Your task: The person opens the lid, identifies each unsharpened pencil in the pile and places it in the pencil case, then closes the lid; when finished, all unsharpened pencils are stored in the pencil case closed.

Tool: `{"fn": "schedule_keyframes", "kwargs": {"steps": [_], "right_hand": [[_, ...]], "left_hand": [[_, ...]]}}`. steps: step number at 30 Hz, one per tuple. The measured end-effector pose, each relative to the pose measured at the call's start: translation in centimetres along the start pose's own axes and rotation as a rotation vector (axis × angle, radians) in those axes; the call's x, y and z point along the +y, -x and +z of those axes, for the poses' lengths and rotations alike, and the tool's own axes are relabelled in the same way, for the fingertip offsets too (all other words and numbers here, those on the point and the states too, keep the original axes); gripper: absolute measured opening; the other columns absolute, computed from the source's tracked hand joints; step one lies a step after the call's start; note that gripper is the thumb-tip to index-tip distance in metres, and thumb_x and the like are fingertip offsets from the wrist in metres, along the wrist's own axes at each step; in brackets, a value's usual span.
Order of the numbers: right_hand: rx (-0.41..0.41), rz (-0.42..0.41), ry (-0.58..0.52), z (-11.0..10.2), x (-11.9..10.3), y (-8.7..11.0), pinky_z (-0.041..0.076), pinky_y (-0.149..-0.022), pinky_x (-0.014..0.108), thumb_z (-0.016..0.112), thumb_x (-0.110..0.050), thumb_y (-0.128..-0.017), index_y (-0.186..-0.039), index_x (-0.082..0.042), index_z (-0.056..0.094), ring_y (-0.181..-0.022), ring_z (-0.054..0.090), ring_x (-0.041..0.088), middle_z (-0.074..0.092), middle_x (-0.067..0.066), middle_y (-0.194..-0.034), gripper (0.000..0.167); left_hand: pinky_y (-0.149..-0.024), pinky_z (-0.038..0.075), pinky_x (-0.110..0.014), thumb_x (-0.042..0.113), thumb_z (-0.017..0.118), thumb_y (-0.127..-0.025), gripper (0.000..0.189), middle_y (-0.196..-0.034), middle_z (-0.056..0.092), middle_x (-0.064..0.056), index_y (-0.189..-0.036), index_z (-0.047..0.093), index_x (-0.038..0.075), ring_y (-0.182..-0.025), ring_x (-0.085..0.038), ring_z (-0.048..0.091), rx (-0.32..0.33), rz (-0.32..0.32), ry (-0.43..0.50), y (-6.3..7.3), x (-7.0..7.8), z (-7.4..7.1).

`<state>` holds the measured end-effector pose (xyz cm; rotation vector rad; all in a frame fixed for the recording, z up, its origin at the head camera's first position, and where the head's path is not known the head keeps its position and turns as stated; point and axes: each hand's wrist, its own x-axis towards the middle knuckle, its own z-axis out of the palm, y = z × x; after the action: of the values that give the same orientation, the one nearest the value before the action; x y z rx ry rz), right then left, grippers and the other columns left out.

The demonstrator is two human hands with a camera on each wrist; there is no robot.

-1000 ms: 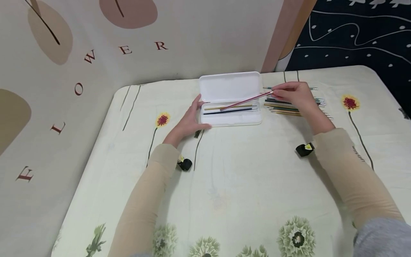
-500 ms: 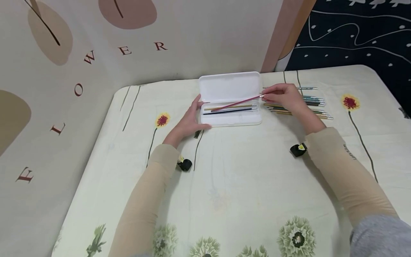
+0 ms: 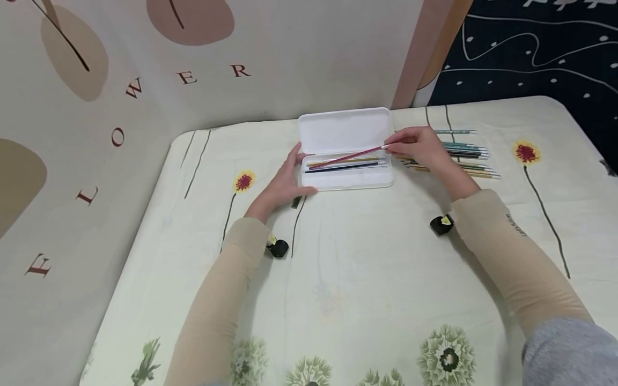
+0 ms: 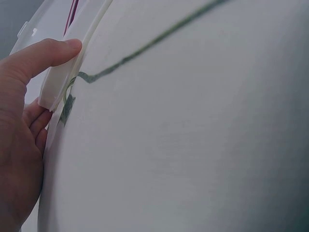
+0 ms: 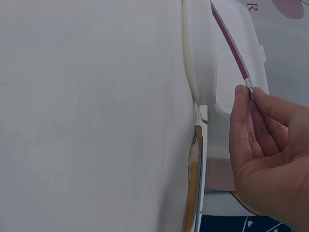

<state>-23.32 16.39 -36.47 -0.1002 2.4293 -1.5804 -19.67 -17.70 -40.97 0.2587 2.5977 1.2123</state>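
Note:
A white pencil case (image 3: 352, 181) lies at the far side of the bed-like surface, its lid (image 3: 344, 130) flipped back. Inside it are a gold pencil (image 3: 372, 159) and a dark pencil (image 3: 347, 168). My left hand (image 3: 282, 185) holds the case's left end; in the left wrist view the thumb (image 4: 58, 51) lies over the front wall, other fingers at the corner. Between thumb and fingertips my right hand (image 3: 419, 147) pinches a dark pink pencil (image 5: 231, 41) by its eraser end. That pencil slants over the case, far tip low among the pencils there.
Several loose pencils (image 3: 468, 153) lie in a pile right of the case, partly covered by the right hand. A cloth (image 3: 338, 279) printed with flowers covers the surface. Behind stands a patterned hanging (image 3: 309, 53). Small black devices sit at the left wrist (image 3: 277, 247) and right wrist (image 3: 441, 225).
My right hand has moved left with the pink pencil, bringing it further over the case and its tip toward the left end. The left hand has stayed on the case.

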Motion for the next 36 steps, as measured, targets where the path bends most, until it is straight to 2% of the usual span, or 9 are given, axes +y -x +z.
{"fn": "schedule_keyframes", "kwargs": {"steps": [4,9,17,20,23,27,29,32,36], "right_hand": [[0.003,-0.022,0.068,0.3,0.1,-0.2,0.05,-0.072,0.009,0.069,-0.02,-0.094,-0.117,-0.007,0.073,-0.086,0.061,-0.001,0.07,-0.014,-0.096,0.026],[0.004,-0.028,0.09,0.7,-0.1,-0.2,0.05,-0.072,0.009,0.069,-0.02,-0.094,-0.117,-0.005,0.073,-0.087,0.06,0.001,0.071,-0.008,-0.101,0.027],[-0.007,-0.011,0.183,0.5,-0.3,0.0,0.046,-0.077,0.011,0.064,-0.021,-0.097,-0.12,-0.009,0.072,-0.1,0.058,0.008,0.066,0.011,-0.128,0.027],[-0.008,-0.004,0.197,0.2,-0.2,0.1,0.046,-0.084,0.015,0.063,-0.023,-0.098,-0.122,-0.01,0.072,-0.109,0.058,0.013,0.063,0.012,-0.134,0.028],[-0.01,0.0,0.194,-0.1,0.0,0.1,0.047,-0.096,0.024,0.063,-0.024,-0.098,-0.122,-0.01,0.072,-0.119,0.056,0.017,0.061,0.011,-0.137,0.029],[-0.014,-0.001,0.184,-0.3,0.3,0.1,0.045,-0.108,0.037,0.064,-0.024,-0.098,-0.122,-0.01,0.072,-0.124,0.055,0.02,0.06,0.011,-0.138,0.029],[-0.017,-0.002,0.186,-0.4,0.3,0.1,0.044,-0.11,0.039,0.064,-0.024,-0.098,-0.122,-0.01,0.071,-0.124,0.055,0.019,0.061,0.011,-0.137,0.029],[-0.033,-0.007,0.193,-0.3,0.3,0.2,0.046,-0.105,0.032,0.064,-0.025,-0.098,-0.123,-0.011,0.071,-0.117,0.057,0.014,0.063,0.01,-0.134,0.029],[-0.05,-0.025,0.198,-0.2,0.2,0.2,0.048,-0.088,0.017,0.065,-0.024,-0.097,-0.122,-0.009,0.071,-0.1,0.059,0.004,0.068,0.007,-0.125,0.029]], "left_hand": [[-0.127,0.012,-0.05,0.031,0.083,-0.08,0.119,-0.161,0.029,-0.003,-0.16,-0.004,0.031,-0.153,-0.019,0.019,0.0,0.0,0.0,0.0,0.1,0.0],[-0.127,0.012,-0.049,0.031,0.084,-0.08,0.119,-0.162,0.029,-0.002,-0.16,-0.004,0.031,-0.154,-0.019,0.019,0.003,-0.004,-0.003,0.2,0.3,0.1],[-0.127,0.013,-0.049,0.029,0.084,-0.079,0.12,-0.162,0.029,-0.002,-0.16,-0.004,0.031,-0.153,-0.019,0.02,0.001,-0.002,-0.01,0.2,0.4,0.2],[-0.127,0.013,-0.049,0.03,0.084,-0.079,0.12,-0.162,0.029,-0.002,-0.16,-0.004,0.031,-0.153,-0.02,0.02,0.003,-0.007,-0.012,0.1,0.2,0.2],[-0.127,0.013,-0.05,0.031,0.084,-0.079,0.12,-0.162,0.029,-0.002,-0.16,-0.004,0.031,-0.154,-0.02,0.02,0.003,-0.012,-0.018,0.0,0.1,0.1],[-0.127,0.013,-0.05,0.032,0.084,-0.08,0.119,-0.162,0.028,-0.002,-0.16,-0.004,0.031,-0.154,-0.02,0.019,0.002,-0.011,-0.019,0.0,0.0,0.1],[-0.127,0.013,-0.05,0.032,0.084,-0.08,0.119,-0.162,0.028,-0.002,-0.16,-0.004,0.031,-0.154,-0.02,0.019,0.002,-0.012,-0.018,0.1,0.0,0.1],[-0.127,0.013,-0.05,0.032,0.083,-0.08,0.119,-0.162,0.028,-0.002,-0.16,-0.005,0.032,-0.154,-0.02,0.019,0.003,-0.014,-0.019,0.1,0.1,0.0],[-0.127,0.014,-0.05,0.031,0.083,-0.08,0.118,-0.162,0.028,-0.002,-0.16,-0.004,0.032,-0.154,-0.02,0.02,0.005,-0.013,-0.018,0.2,0.1,0.0]]}}
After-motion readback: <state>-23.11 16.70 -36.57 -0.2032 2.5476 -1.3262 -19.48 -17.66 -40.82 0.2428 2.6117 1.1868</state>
